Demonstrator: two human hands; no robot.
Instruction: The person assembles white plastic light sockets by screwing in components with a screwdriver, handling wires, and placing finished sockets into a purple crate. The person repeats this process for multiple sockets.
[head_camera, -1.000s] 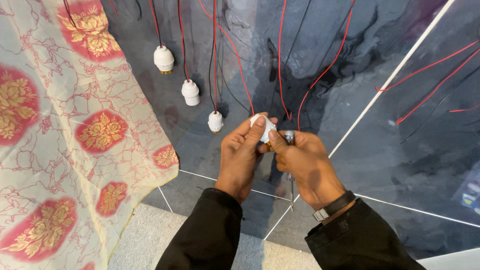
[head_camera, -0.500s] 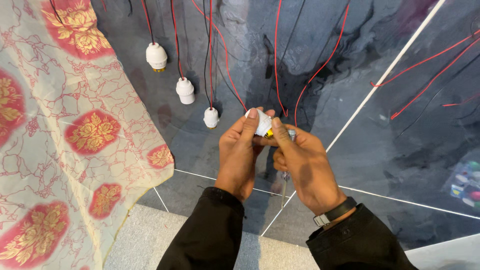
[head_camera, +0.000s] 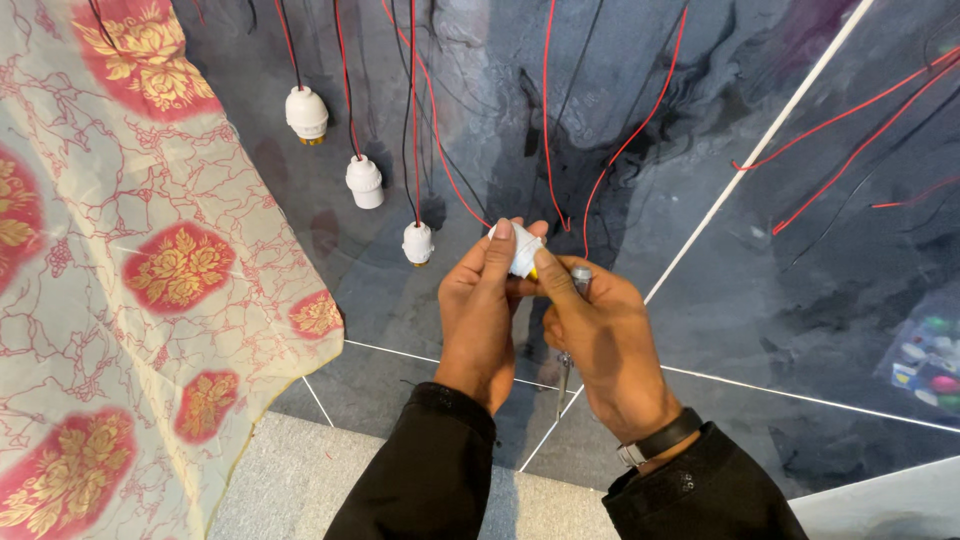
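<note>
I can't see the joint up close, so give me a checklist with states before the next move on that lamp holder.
1. White lamp holder pinched in left hand: ok.
2. Right hand holds the screwdriver, its shaft passing down through the palm: ok.
3. Screwdriver tip seated on a terminal screw: cannot tell, fingers hide it.
4. Red wire reaches the holder: ok; whether it is clamped: cannot tell.
5. Three hanging lamp holders clear of both hands: ok.

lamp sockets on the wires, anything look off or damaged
Nothing stands out. Three white sockets hang whole on red and black wires. Both hands, left hand and right hand, grip a fourth socket; the right also holds a screwdriver.
</note>
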